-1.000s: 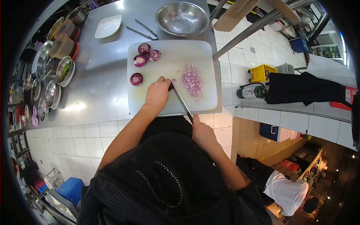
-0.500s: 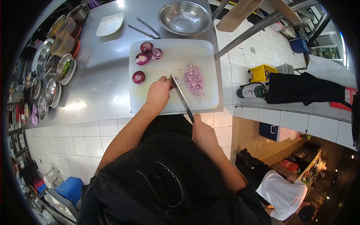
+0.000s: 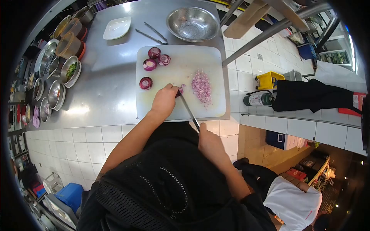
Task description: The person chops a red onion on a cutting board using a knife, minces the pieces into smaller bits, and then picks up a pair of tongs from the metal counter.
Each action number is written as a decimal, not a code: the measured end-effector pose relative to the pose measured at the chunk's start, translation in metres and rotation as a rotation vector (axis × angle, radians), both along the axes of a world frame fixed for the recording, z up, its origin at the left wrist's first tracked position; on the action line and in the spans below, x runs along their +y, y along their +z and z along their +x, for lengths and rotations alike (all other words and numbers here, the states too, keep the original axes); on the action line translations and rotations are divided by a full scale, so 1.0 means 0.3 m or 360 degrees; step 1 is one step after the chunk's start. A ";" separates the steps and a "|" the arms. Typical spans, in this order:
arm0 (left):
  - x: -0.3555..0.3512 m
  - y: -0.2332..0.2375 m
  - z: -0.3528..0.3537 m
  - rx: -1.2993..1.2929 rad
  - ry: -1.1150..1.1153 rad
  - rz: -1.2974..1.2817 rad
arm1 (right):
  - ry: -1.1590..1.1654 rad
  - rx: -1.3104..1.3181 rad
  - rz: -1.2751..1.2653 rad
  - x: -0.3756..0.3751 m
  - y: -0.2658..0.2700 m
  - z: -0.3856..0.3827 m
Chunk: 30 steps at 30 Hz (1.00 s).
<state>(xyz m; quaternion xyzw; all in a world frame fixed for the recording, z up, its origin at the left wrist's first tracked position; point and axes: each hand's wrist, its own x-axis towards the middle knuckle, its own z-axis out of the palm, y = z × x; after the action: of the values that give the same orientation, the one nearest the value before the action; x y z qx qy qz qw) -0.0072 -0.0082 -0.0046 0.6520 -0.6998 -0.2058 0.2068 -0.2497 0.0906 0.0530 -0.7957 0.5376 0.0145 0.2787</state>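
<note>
My left hand (image 3: 164, 101) is closed over a piece of red onion (image 3: 179, 91) on the white cutting board (image 3: 185, 56), with the fingers hiding most of it. In my right hand (image 3: 210, 140) is the handle of a knife (image 3: 189, 109), its blade slanting up and left to the onion piece. Small cut bits (image 3: 183, 87) lie at the blade's tip. Right of the blade there is a heap of chopped red onion (image 3: 201, 85). Several red onions (image 3: 146, 83) rest along the board's left side, one of them partly peeled.
Behind the board are a metal bowl (image 3: 192, 24), tongs (image 3: 154, 34) and a white dish (image 3: 117, 28). Bowls and containers (image 3: 69, 48) line the left of the steel table (image 3: 100, 84). A co-worker in a white shirt (image 3: 293, 198) is at lower right.
The knife blade has come back toward me and lower against the onion, and small cut pieces now show by its tip. The whole view has shifted slightly. My left hand stays on the onion.
</note>
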 end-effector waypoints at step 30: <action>0.040 -0.053 0.035 0.0182 0.0041 -0.0172 | -0.0045 0.0017 -0.0042 0.039 -0.013 0.032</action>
<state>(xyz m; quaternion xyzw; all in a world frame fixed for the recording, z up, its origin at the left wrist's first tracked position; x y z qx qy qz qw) 0.0032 0.0038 -0.0206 0.6361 -0.6885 -0.2019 0.2839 -0.2401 0.1024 0.0492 -0.7915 0.5505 0.0077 0.2653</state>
